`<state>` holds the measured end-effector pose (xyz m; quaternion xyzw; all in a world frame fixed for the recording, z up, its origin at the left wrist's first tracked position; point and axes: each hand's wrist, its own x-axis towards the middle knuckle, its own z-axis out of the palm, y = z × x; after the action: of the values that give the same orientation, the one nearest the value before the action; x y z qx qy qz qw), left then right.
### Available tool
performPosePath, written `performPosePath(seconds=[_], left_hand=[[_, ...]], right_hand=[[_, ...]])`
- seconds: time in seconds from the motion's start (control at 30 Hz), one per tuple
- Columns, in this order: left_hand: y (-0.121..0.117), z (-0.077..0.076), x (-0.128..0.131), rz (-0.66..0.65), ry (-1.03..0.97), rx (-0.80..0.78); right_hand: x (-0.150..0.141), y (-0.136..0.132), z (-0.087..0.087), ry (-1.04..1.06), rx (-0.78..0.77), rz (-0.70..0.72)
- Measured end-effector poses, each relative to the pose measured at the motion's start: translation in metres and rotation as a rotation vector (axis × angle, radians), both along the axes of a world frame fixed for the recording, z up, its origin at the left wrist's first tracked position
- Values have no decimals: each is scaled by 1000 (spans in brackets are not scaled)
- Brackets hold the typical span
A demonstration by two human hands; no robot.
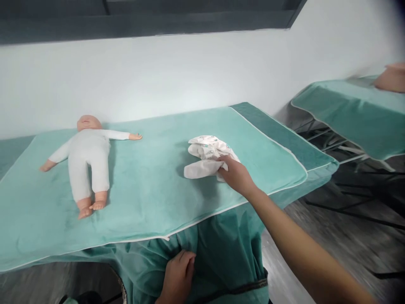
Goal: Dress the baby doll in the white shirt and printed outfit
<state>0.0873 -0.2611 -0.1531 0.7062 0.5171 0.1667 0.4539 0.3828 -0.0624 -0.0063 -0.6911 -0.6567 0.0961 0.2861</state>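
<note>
A doll (90, 152) in white clothes is lying face up on the counter (152, 202), its arms spreading outward, its bare feet pointing toward the near edge. The counter is carrying a pale green cover with white edging, and darker green fabric is hanging down its front. Right of the doll and nearer the person, the left hand (179, 274) is resting low against that hanging fabric, its fingers curling closed; whether they are pinching any of it, I cannot tell. Farther right of the doll, about level with its body, a white printed cloth (202, 169) is bunching up over the counter, and the right hand (236, 175) is gripping its near right side between closed fingers. Farthest right of the doll, a second table (357, 114) is standing apart under green fabric, a skin-coloured object (392, 78) lying on it, partly out of view.
</note>
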Motion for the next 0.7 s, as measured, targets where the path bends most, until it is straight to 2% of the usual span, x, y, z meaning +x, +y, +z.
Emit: performPosePath(seconds=[0.03, 0.1, 0.2, 0.27, 0.37, 0.43, 0.53, 0.6, 0.7], left_hand=[[3, 4, 1, 58, -76, -57], [14, 14, 8, 193, -278, -202], [36, 36, 22, 337, -713, -386], [52, 53, 30, 385, -1001, -405], [70, 76, 33, 521, -1237, -425], [75, 86, 27, 619, -1309, -454], [74, 94, 13, 714, -1339, -467], [68, 94, 3, 749, -1334, -456], [57, 93, -7, 742, -1336, -431]], right_hand=[[-4, -2, 5, 130, 19, -28], [-20, -12, 15, 327, 75, 49], [-53, -36, 25, 467, 72, 371], [-73, -52, 30, 512, -46, 624], [-90, -68, 31, 498, -275, 927], [-91, -72, 29, 481, -304, 936], [-81, -73, 37, 532, -157, 751], [-70, -75, 60, 621, -17, 687], [-48, -81, 115, 753, 277, 692]])
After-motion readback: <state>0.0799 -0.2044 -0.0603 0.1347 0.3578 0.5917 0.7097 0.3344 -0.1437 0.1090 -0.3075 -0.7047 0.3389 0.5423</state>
